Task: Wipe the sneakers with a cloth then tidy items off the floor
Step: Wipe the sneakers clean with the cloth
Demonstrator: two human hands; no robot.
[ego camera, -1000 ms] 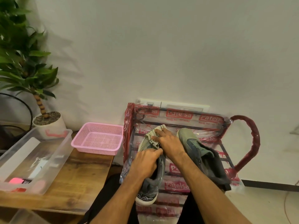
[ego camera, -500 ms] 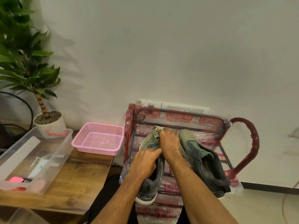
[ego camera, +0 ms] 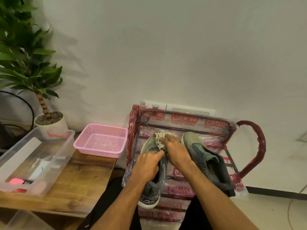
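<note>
cloth (ego camera: 159, 141) under right grip (ego camera: 177, 153), left grip (ego camera: 147, 165) holding sneaker (ego camera: 153, 188)

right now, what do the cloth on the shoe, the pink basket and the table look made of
Cloth: soft woven fabric, it seems; it bunches and folds, pale with dark stitched lines.
Pink basket: moulded plastic, slightly glossy, with a regular grid of holes.
Table: wood or a wood-look laminate; brown grain and knots show, with a dull sheen.

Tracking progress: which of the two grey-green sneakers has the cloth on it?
The left grey-green sneaker, its toe under the patterned cloth; the right sneaker has none.
</note>
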